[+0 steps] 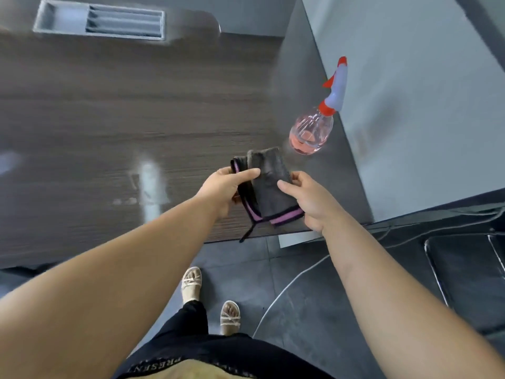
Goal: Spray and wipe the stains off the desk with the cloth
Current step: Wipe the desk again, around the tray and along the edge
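Yours in view: grey slotted cable tray [99, 21], far left; pale partition panel [415, 99], right; white cable [273, 299] on dark floor tiles [328, 340], near; black glossy item [464, 280], near right, unidentifiable.

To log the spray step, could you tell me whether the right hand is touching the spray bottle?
Apart: the head view shows the right hand holding the cloth, with bare desk between it and the spray bottle.

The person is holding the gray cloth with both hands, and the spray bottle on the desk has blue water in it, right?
Not quite. The liquid in the spray bottle is pink, not blue, as the head view shows. The rest is right: the left hand and the right hand both hold the gray cloth, and the bottle sits on the desk.
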A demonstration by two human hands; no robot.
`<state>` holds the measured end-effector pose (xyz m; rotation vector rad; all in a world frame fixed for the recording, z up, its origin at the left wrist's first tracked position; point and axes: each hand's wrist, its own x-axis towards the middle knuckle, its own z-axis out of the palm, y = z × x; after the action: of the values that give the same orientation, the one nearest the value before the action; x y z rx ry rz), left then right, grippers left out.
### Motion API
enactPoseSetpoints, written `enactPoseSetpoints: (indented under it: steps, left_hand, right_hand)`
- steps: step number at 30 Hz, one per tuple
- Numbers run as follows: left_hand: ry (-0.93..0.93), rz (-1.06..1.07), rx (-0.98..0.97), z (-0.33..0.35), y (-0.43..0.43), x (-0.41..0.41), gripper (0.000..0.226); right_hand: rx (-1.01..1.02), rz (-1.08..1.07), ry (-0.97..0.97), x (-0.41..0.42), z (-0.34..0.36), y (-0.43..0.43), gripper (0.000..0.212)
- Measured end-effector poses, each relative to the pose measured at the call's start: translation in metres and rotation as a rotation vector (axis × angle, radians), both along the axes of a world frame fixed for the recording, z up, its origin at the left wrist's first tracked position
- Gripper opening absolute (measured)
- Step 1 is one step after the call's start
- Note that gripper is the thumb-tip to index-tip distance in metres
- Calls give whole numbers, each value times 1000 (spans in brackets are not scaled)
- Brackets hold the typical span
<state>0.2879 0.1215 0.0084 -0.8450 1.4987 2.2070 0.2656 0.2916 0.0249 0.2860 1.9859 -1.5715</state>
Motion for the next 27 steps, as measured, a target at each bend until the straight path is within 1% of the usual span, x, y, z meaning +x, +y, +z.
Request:
enactPoseSetpoints:
  steps: [1,2,3,6,9,11,13,14,15,16,18,20,22,24,27]
  left_hand:
    - [-23,-22,43,7,-6,-6,23]
    - [-28,-54,57,15,-15,-15,18]
    - [-25,-76,51,20,-21,-20,21]
    - [-9,-103,-71,27,-46,-43,45]
    - [17,-55,-164,28,-65,-60,52]
    - [17,-8,-150,27,-72,-69,48]
    - [22,43,-150,26,-76,-78,44]
    - [26,73,-159,26,-77,-82,43]
    - [31,108,-172,27,-78,-85,44]
    - [36,146,-188,26,-79,-91,44]
    - [40,223,-215,22,-81,-100,43]
    - [12,298,-201,20,-82,-108,41]
    - [-19,364,-187,20,-84,-119,42]
    - [-54,423,-202,21,-85,-132,47]
    - [-126,476,-260,21,-90,-152,52]
  right_hand:
    - [-68,-40,-30,-5,7,-10,11]
    - [-116,-71,-50,-11,13,-22,11]
    - [-146,-87,-65,-14,15,-30,12]
    - [-178,-120,-43,-27,20,-58,15]
    - [-129,-163,-2,-37,16,-69,13]
    - [28,-328,79,-45,8,-66,19]
    - [195,-594,179,-52,-1,-56,39]
    - [211,-722,203,-56,-3,-52,50]
    - [205,-806,209,-61,-5,-49,60]
    - [217,-841,198,-68,-7,-46,72]
    - [316,-810,160,-84,-11,-42,98]
    - [395,-772,215,-99,-18,-37,108]
    - [390,-767,322,-110,-24,-33,105]
    - [330,-784,411,-120,-30,-30,91]
    - [290,-748,426,-130,-32,-29,68]
